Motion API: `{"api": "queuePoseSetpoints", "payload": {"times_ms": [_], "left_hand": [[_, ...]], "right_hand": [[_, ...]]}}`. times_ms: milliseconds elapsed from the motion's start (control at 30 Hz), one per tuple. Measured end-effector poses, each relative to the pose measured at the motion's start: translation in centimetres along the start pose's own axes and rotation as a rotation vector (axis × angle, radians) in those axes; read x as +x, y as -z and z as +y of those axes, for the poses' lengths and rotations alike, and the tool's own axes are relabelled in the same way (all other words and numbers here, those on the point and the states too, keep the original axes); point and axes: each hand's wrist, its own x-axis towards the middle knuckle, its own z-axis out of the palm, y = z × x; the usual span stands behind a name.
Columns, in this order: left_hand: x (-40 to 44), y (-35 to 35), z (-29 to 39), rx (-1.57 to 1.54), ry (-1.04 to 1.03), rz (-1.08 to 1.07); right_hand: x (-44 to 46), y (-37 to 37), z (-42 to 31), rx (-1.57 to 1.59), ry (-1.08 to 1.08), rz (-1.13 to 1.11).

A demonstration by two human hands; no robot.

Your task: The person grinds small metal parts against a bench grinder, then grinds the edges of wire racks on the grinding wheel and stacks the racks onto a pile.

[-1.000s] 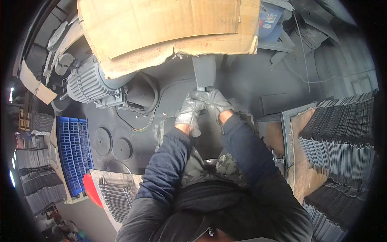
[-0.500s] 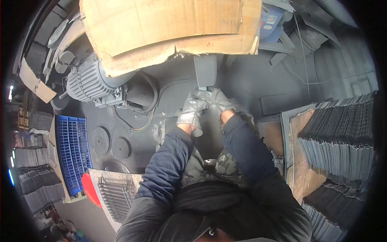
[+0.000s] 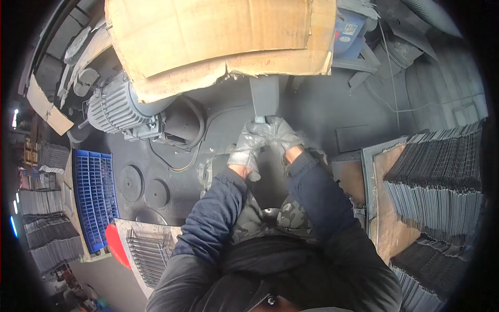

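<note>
My left hand (image 3: 246, 145), in a dusty grey glove, is closed in front of a grey metal arm (image 3: 265, 96) that comes down from under the cardboard. Close beside it my right hand (image 3: 283, 135), gloved the same way, is closed too, its fingertips meeting those of the left. Between the fingertips and the arm's lower end shows the small pale edge of a flat piece (image 3: 259, 119). The gloves hide most of what the fingers grip, so its kind cannot be told.
Cardboard (image 3: 223, 36) covers the machine above my hands. A grey motor (image 3: 117, 106) stands at left, near a blue plastic grid (image 3: 95, 197). Thin rods lie on a board (image 3: 143, 255) at lower left. Stacked dark plates (image 3: 436, 177) fill the right side.
Both hands stay together at the metal arm, shifted very slightly. The pale edge by the left fingertips shows a little more clearly.
</note>
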Motion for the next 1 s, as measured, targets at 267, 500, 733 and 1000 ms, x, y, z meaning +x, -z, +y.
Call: {"api": "queuePoseSetpoints", "payload": {"times_ms": [267,500,733,1000], "left_hand": [[-1.5,-1.6,1.6,0.057,-0.035,-0.14],[1.1,1.2,-2.7,-0.332,0.019,-0.127],[-0.4,0.3,-0.8,-0.316,0.027,-0.096],[0.8,1.3,-3.4,-0.284,-0.009,-0.12]], "right_hand": [[-0.6,0.7,-1.2,-0.487,0.184,-0.045],[0.4,0.9,0.1,0.089,-0.043,-0.026],[1.3,1.6,1.7,-0.33,0.179,0.003],[0.5,1.9,1.2,-0.491,0.253,-0.049]]}}
